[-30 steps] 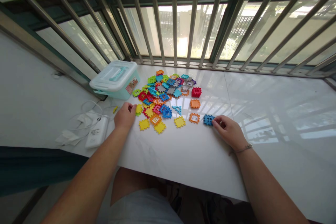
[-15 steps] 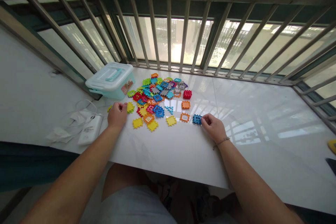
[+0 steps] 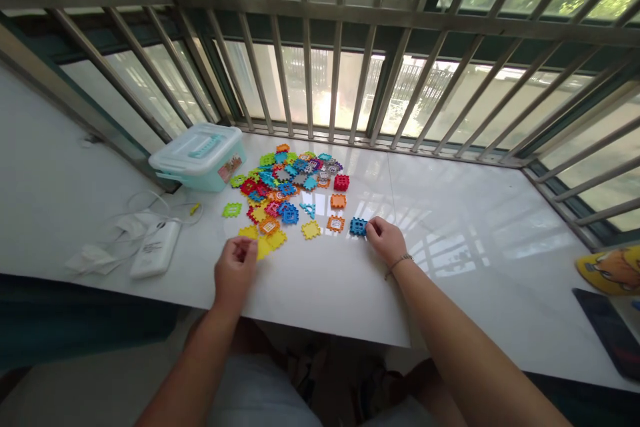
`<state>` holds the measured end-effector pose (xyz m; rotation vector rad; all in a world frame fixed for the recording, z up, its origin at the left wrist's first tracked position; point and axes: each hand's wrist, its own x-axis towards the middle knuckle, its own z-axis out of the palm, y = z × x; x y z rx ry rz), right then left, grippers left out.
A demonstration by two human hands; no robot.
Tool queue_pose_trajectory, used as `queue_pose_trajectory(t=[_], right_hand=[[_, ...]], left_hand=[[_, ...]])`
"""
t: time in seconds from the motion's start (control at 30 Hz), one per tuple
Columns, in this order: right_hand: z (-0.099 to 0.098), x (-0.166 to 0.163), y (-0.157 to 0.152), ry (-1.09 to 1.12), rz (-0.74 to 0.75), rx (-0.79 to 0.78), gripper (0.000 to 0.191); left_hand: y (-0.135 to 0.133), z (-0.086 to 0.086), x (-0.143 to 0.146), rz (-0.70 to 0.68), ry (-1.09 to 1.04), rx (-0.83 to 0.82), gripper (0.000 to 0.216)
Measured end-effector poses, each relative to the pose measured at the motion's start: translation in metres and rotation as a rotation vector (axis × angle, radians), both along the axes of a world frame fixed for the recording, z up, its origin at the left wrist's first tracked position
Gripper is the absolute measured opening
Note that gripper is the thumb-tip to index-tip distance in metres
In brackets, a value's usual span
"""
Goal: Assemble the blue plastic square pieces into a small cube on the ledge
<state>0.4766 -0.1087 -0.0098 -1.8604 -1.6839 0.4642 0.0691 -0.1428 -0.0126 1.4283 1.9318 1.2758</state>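
Note:
My left hand (image 3: 235, 273) is closed in a pinch on a yellow toothed building tile (image 3: 263, 249), just in front of the pile's near edge. Other yellow tiles lie right behind it, partly overlapped in view. My right hand (image 3: 386, 240) has its fingertips closed on a blue toothed tile block (image 3: 358, 227) at the right end of the loose pieces. To that block's left are an orange window tile (image 3: 335, 223) and a single yellow tile (image 3: 311, 230). A plain orange tile (image 3: 339, 201) and a red block (image 3: 342, 182) stand farther back.
A heap of colourful tiles (image 3: 285, 177) covers the middle back. Left of it are a lidded pale-green box (image 3: 200, 170), a white power bank (image 3: 156, 250) and a loose cable. A yellow object (image 3: 607, 270) and a dark phone (image 3: 607, 330) lie far right. Window bars rise behind.
My left hand has moved right and nearer to me with the yellow tile, uncovering a green tile. My right hand stays at the blue block. The camera view has shifted right.

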Motion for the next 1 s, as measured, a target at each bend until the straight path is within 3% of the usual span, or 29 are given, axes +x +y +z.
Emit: queue_pose_trajectory(t=[0.1,0.23,0.37,0.53,0.83,0.93,1.0], right_hand=[[-0.001,-0.001,0.000,-0.001,-0.009,-0.003,0.026],[0.000,-0.002,0.001,0.003,-0.012,-0.005,0.024],[0.001,-0.002,0.000,0.014,-0.014,-0.006,0.024],[0.000,0.000,0.000,0.027,-0.021,-0.004,0.025],[-0.002,-0.001,0.000,0.042,-0.033,0.004,0.024],[-0.002,-0.001,0.000,0.038,-0.029,0.006,0.025],[-0.002,-0.001,0.000,0.035,-0.027,0.009,0.025]], left_hand=[[-0.030,-0.003,0.041,-0.189,-0.063,-0.056,0.027],[-0.049,-0.002,0.091,-0.216,-0.198,-0.159,0.027],[-0.048,-0.002,0.136,-0.284,-0.491,-0.271,0.032],[-0.038,-0.003,0.166,-0.347,-0.506,-0.275,0.029],[-0.033,0.008,0.166,-0.540,-0.114,-0.221,0.022],[-0.024,0.015,0.136,-0.512,0.023,-0.176,0.022],[-0.010,0.020,0.102,-0.407,0.253,-0.100,0.026]])
